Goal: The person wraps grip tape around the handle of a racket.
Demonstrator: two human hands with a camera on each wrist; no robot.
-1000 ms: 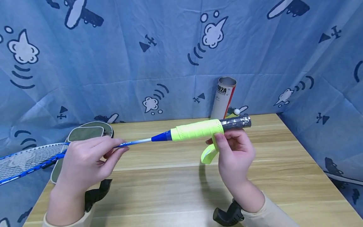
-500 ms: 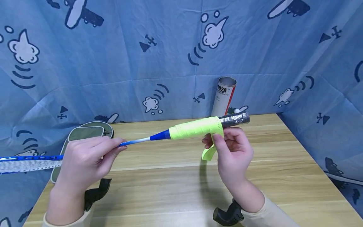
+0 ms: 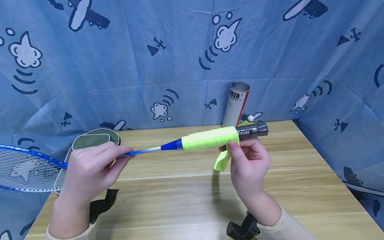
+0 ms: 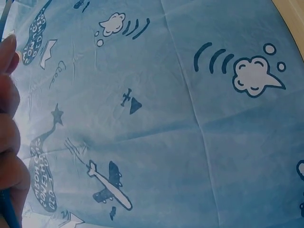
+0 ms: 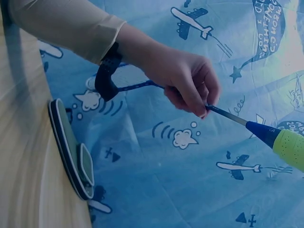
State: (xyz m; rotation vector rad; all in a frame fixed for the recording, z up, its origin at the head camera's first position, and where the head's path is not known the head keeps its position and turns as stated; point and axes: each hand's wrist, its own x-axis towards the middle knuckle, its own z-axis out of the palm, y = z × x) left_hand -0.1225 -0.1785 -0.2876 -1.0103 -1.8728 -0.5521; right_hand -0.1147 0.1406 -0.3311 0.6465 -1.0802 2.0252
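My left hand [image 3: 90, 170] pinches the thin shaft of a badminton racket [image 3: 171, 145] between thumb and fingers, holding it level above the table. The racket's strung head [image 3: 27, 168] sticks out to the left behind that hand. Yellow-green overgrip tape [image 3: 210, 138] is wound around much of the handle; the dark butt end [image 3: 253, 130] is bare. Below the handle, my right hand [image 3: 251, 166] pinches the tape where it leaves the winding, and a short loose tail [image 3: 222, 162] hangs down. In the left wrist view only some fingers [image 4: 9, 135] show at the edge.
A white and red tube [image 3: 235, 105] stands at the back of the wooden table [image 3: 180, 200]. Beside it, partly hidden by the handle, is a yellow-green item with a round white tip [image 3: 250, 118]. A green case [image 3: 91, 140] lies behind my left hand. Blue printed cloth surrounds the table.
The racket has turned about its shaft: its head went from slanted to edge-on, then to showing its strings broadly. The handle rose slightly and came back down. Both hands stay nearly in place.
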